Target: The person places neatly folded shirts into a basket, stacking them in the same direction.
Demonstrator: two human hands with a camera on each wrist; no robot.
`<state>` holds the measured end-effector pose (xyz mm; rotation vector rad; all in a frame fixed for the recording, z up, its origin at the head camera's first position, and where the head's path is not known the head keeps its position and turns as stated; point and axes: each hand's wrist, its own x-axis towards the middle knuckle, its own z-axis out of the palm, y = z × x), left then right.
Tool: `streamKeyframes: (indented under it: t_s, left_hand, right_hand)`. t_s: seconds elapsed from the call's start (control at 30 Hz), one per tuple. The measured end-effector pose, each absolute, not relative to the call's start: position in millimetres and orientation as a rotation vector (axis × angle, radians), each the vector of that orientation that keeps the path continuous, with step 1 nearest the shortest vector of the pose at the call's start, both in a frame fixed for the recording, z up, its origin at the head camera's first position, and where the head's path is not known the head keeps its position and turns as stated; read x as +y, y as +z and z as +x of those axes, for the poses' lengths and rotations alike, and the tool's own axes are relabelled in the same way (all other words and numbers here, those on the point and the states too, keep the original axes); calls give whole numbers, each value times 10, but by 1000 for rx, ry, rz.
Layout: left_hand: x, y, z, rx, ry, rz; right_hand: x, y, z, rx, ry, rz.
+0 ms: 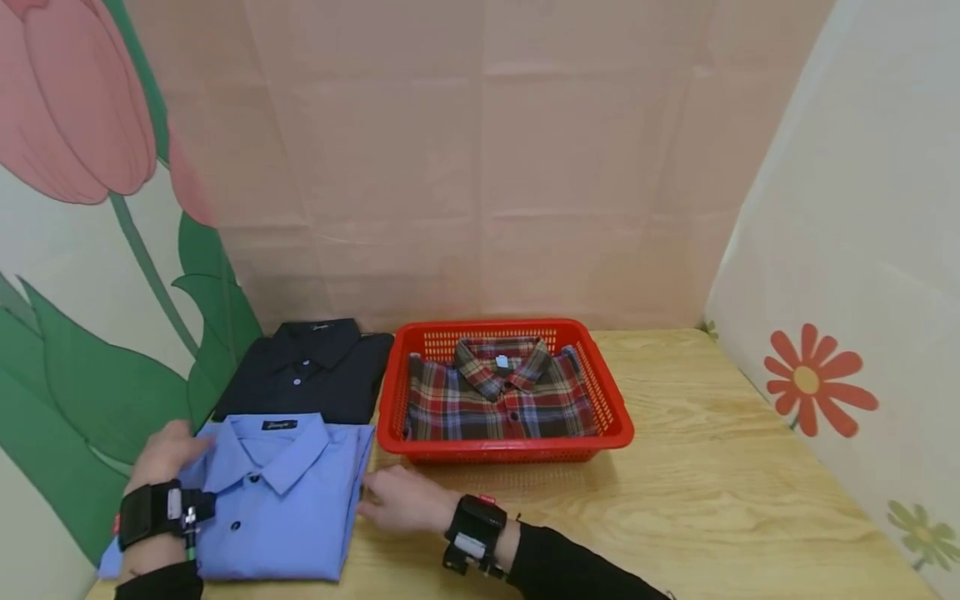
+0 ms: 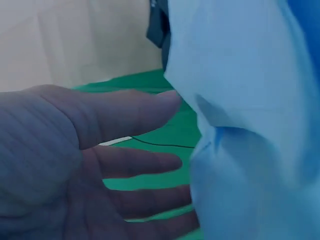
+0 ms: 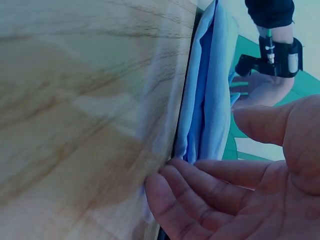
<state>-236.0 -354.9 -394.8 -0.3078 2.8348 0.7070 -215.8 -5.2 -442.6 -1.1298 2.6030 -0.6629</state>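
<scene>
A folded light blue shirt [image 1: 270, 500] lies at the table's near left, collar toward the back. My left hand [image 1: 167, 454] rests at the shirt's left shoulder with fingers straight; in the left wrist view its fingers [image 2: 145, 162] reach toward the blue cloth [image 2: 250, 125]. On the table by the shirt's right edge lies my right hand [image 1: 397, 498]. Its straight fingertips [image 3: 165, 187] touch the stacked blue fabric [image 3: 207, 95] edge. Neither hand grips anything.
A folded dark navy shirt [image 1: 311, 367] lies behind the blue one. A red plastic basket [image 1: 615, 417] in the middle holds a folded plaid shirt [image 1: 498, 392]. Fabric walls with flower prints enclose the wooden table [image 1: 712, 475] at left, back and right.
</scene>
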Motion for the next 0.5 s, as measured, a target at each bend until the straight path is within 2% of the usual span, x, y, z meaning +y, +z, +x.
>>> streamKeyframes:
  t_s: [0.23, 0.5]
  left_hand:
    - [-3572, -4036, -2364, 2741, 663, -353]
    - [-3600, -4083, -2367, 2712, 639, -390]
  right_hand:
    - [-150, -4438, -2184, 2600, -672, -1068]
    - [-259, -4452, -2241, 2434, -991, -749]
